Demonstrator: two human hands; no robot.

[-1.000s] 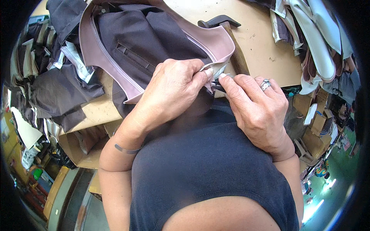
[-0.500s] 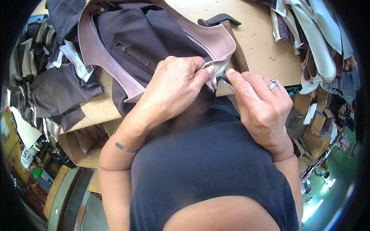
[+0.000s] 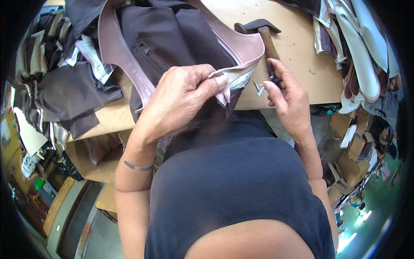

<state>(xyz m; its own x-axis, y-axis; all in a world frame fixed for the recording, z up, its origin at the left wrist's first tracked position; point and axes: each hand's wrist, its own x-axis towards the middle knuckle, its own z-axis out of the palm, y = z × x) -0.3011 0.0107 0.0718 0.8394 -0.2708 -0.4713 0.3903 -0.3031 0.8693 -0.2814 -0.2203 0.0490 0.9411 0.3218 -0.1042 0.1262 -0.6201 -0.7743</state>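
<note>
While the left hand (image 3: 181, 101) curls over the near corner of the dark brown fabric piece with a broad pale pink leather border (image 3: 172, 39), its grip is pinched together on the turned-up pink edge, thumb and forefinger pressing a small fold of it against the whitish lining that shows just underneath. That piece lies spread over the light wooden counter (image 3: 302, 64), its pointed pink corner reaching toward the right. Just right of the fold, the right hand (image 3: 286, 97) has its grip closed around the brown wooden handle of a hammer with a dark metal head (image 3: 258, 30), the head lying on the far side of the hand on the counter; whether the forefinger touches the small pale metal bit (image 3: 259, 88) beside it cannot be told. Heaps of dark and white fabric scraps (image 3: 64, 86) lie at the far left and far right.
</note>
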